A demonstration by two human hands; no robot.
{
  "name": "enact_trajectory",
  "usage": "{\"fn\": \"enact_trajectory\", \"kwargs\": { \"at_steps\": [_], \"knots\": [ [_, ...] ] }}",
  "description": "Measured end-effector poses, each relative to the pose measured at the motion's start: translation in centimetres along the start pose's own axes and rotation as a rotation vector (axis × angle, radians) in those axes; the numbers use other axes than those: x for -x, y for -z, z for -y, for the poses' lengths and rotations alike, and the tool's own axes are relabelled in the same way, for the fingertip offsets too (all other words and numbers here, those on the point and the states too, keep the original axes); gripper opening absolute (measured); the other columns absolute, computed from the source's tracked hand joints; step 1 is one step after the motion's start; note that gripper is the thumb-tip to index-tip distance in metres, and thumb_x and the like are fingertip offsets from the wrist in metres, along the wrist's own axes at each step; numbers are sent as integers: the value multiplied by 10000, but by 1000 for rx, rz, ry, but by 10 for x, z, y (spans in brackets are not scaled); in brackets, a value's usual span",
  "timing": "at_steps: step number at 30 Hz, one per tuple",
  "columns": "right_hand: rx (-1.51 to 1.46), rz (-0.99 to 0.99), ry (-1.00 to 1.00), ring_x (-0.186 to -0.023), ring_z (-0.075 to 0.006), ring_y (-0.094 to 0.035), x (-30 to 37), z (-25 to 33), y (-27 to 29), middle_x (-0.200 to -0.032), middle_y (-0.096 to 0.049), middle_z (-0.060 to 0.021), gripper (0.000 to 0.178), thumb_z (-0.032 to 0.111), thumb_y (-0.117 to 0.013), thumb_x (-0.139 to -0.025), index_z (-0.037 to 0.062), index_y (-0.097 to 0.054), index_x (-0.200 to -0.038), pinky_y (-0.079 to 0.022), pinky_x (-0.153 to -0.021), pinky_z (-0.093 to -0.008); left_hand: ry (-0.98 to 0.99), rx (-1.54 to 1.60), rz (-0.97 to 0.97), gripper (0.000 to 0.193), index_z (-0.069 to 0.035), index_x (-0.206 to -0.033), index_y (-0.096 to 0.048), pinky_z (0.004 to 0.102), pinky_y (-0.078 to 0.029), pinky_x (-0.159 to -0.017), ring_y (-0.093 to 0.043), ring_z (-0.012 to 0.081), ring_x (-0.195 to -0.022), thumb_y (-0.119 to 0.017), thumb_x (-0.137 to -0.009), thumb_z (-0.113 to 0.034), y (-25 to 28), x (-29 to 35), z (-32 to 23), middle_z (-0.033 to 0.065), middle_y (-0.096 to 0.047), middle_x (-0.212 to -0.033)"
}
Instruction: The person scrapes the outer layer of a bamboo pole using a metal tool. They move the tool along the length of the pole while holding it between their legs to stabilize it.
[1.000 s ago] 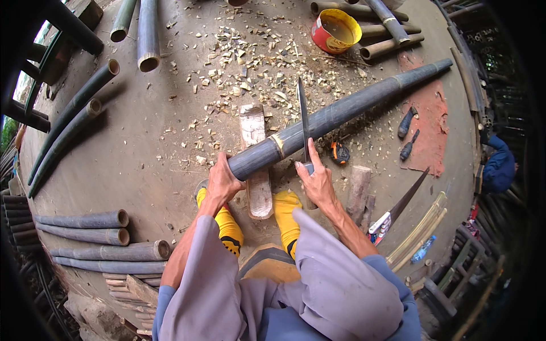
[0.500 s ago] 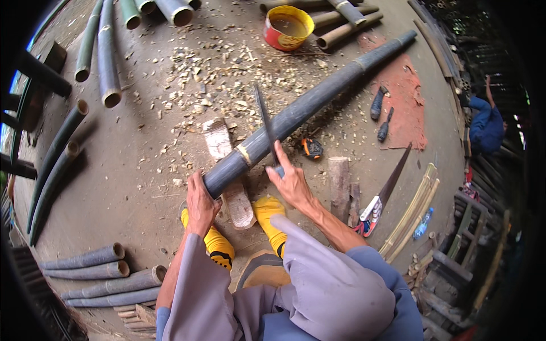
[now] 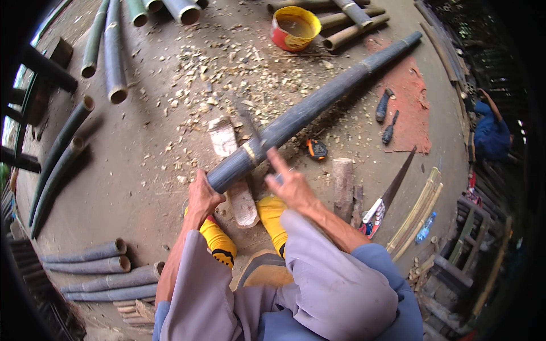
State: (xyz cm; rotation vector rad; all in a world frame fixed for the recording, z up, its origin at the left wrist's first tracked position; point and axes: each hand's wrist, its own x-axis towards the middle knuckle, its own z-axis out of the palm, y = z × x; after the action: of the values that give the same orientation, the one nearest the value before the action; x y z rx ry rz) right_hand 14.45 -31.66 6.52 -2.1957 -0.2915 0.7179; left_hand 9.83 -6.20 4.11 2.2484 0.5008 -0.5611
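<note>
At the left, the bare left hand (image 3: pixel 203 198) is closed about the near, lower-left end of a long, dark grey-green, round bamboo pole (image 3: pixel 321 106). From that grip the pole's long axis runs away up and to the right, passing over a pale, flat-faced wooden block (image 3: pixel 242 206) set between the two yellow-socked feet (image 3: pixel 219 241). Just right of the pole's pale node ring, a thin, dark metal knife blade (image 3: pixel 250 123) lies across the pole, steeply crosswise to its axis, tip pointing up and left. The bare right hand (image 3: pixel 293 186), blurred, is closed around the handle on the near side of the pole, index finger stretched toward the blade; it is nearer the node than the left hand is. Further right, a black-and-orange tape measure (image 3: pixel 317 149) sits beside the pole, whose far end reaches over a ragged red sheet (image 3: pixel 410 116)
</note>
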Motion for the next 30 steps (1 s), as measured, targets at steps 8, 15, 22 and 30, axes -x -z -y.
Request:
{"fn": "enact_trajectory", "kwargs": {
  "at_steps": [8, 15, 22, 30],
  "knots": [
    [64, -107, 121, -473, -190, -595, 2, -16, -7, -839, -706, -209, 728, 285, -549, -958, 57, -160, -1530, -537, -437, -312, 43, 62, 88, 684, 41, -1071, -459, 458, -528, -800, -654, 444, -906, -828, -520, -129, 9, -6, -2, 301, -650, -937],
    [126, 13, 273, -478, -146, -593, 20, -14, -19, -692, -671, -122, 721, 296, -537, -960, 127, -147, -1542, -500, -390, -272, 47, 62, 176, 706, 53, -1084, -506, 419, -522, -806, -659, 374, -910, -815, -486, -159, 13, -15, 2, 241, -653, -951],
    [222, 49, 315, -528, -195, -634, 23, -10, -18, -843, -705, -193, 728, 287, -544, -957, 87, -150, -1535, -556, -477, -330, 64, 109, 273, 607, 70, -979, -527, 374, -521, -711, -644, 296, -791, -796, -490, -166, 14, -31, 11, 179, -634, -831],
    [263, 55, 387, -583, -246, -669, 21, -11, -19, -933, -694, -197, 717, 303, -564, -947, 107, -196, -1531, -600, -588, -371, 178, 546, 421, 580, 58, -1010, -509, 347, -556, -577, -671, 236, -669, -808, -525, -52, 14, -33, 19, 158, -648, -830]
  ]
}}
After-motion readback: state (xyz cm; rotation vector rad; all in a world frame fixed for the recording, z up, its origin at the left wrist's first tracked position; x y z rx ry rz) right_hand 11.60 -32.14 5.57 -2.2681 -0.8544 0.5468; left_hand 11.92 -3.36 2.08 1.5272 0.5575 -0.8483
